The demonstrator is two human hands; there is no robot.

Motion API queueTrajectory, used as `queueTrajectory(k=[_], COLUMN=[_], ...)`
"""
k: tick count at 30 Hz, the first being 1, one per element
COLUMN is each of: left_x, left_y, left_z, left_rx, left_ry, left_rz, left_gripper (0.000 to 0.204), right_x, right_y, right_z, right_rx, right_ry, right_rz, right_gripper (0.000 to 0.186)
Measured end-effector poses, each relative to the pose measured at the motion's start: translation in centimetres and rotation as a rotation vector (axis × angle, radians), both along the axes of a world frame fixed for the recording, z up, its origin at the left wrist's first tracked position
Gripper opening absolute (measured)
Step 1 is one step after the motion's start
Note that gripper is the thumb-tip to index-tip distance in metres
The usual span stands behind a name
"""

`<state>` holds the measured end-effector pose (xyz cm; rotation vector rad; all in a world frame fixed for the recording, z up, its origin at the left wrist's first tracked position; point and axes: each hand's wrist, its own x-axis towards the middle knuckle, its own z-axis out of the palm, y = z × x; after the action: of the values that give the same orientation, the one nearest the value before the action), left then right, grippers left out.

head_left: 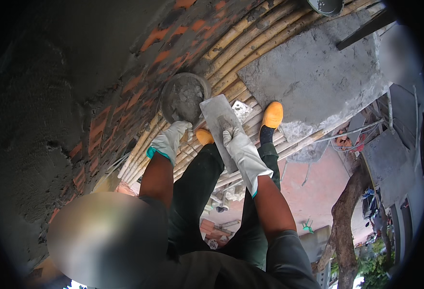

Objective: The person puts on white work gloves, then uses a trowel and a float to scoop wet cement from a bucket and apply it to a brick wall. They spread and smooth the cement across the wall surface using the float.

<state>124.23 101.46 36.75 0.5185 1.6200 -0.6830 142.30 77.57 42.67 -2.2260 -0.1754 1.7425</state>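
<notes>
Grips a rectangular plastering trowel (215, 111) in the gloved right hand (244, 153), with fingers clamped at the middle of its face and the handle hidden under them. Angles the grey plate out ahead of those fingers to overlap, in view, the rim of the round mortar bucket (165, 98), and back behind them over the legs. Carries a smear of mortar on the plate, just ahead of the right fingertips.

Bends the gloved left hand (170, 141) just behind the bucket's near rim, with fingers curled together; cannot tell whether clamped on anything. Looks onto lumpy grey mortar (185, 98) in the bucket, just ahead of the left fingers.

Stands in orange shoes (273, 114) on bamboo poles (257, 36), stretching beneath and ahead of both hands. Shows a white, mortar-spotted square piece (242, 111) just ahead of the right fingers, beyond the trowel's edge, and a mortar-caked grey board (313, 72) farther ahead and to their right. Faces a partly rendered brick wall (101, 126), left of the left fingers.
</notes>
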Motion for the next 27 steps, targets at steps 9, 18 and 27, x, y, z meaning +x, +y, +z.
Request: queueTrajectory(k=[9,18,27], left_x=[8.7,8.7,-0.2], left_y=[3.1,-0.4,5.7], left_z=[6.4,3.7,8.3], left_rx=[0.117,0.257,0.663], left_ry=[0.025,0.261,0.031], left_rz=[-1.068,-1.23,-1.384], left_gripper=[0.037,0.05,0.046], right_x=[1.6,1.6,2.6], right_y=[0.4,-0.2,0.3], right_z=[1.1,0.4,0.5], right_rx=[-0.017,-0.023,-0.053], right_ry=[0.021,0.016,0.076], right_rz=[-0.016,-0.002,0.01], right_gripper=[0.051,0.052,0.056])
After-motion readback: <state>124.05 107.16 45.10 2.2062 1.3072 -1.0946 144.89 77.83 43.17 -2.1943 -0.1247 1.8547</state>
